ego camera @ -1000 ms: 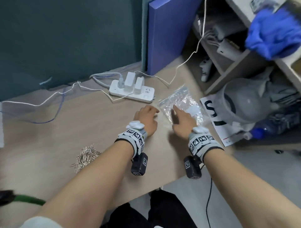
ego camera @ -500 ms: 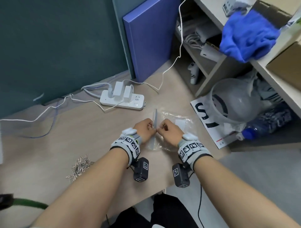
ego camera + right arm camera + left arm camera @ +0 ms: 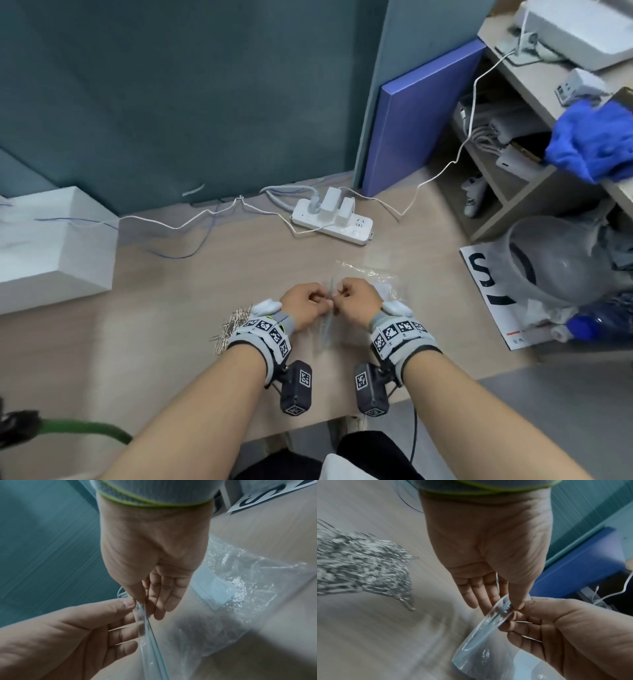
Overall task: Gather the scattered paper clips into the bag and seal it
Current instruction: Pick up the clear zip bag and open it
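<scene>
A: Where does everything lie?

B: The clear bag (image 3: 368, 279) lies on the desk (image 3: 171, 308) in front of the person, mouth toward them. The left hand (image 3: 303, 305) and the right hand (image 3: 358, 301) each pinch one lip of the zip strip (image 3: 498, 613) between thumb and fingers, knuckles almost touching. The paper clips (image 3: 233, 322) sit in a heap just left of the left wrist, none in the bag as far as I can see.

A: So the step is opening it?

B: I judge so. Done well, each pinch stays right at the strip's edge and the hands pull straight apart (gently, since thin film stretches or slips), until the mouth gapes wide enough to take clips.

A: Anything different from half a second ago?

B: The grip looks the same, both hands on the strip. The head has swung left, so a white box (image 3: 51, 246) now shows, and the clip heap sits much closer to the left wrist in the head view.
</scene>
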Motion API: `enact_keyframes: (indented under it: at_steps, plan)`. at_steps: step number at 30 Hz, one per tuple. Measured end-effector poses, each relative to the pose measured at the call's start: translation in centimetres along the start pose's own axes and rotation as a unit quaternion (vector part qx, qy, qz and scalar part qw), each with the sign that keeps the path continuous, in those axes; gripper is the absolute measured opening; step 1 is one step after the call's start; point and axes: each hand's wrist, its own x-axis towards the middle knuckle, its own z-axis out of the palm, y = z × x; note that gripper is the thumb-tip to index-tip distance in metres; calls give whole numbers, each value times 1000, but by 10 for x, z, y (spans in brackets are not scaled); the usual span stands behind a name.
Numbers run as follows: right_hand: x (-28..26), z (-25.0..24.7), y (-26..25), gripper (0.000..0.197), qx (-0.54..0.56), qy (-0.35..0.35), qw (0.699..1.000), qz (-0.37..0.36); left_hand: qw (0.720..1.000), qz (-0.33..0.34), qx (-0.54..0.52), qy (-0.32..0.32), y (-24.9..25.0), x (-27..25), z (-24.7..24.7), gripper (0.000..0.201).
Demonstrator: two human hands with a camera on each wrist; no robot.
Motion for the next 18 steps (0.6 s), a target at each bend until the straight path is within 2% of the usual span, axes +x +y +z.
enact_keyframes:
  at_steps: [3, 6, 11, 14, 18]
  plan:
    - [-5, 19, -10, 12, 5, -23, 999, -21, 1000, -7, -7, 24, -18, -14, -13, 6]
    - [-9, 34, -16, 14, 9, -44, 999, -29, 999, -22, -16, 37, -37, -21, -20, 13]
    - [-18, 56, -28, 37, 0, -70, 997, -18, 998, -17, -47, 45, -42, -38, -36, 13]
    - [-20, 59, -32, 30, -22, -66, 997, -40, 996, -24, -75, 34, -51, -40, -40, 27]
    - [-26, 57, -44, 18, -93, -101, 988, -75, 999, -2, -32, 32, -45, -48, -45, 14]
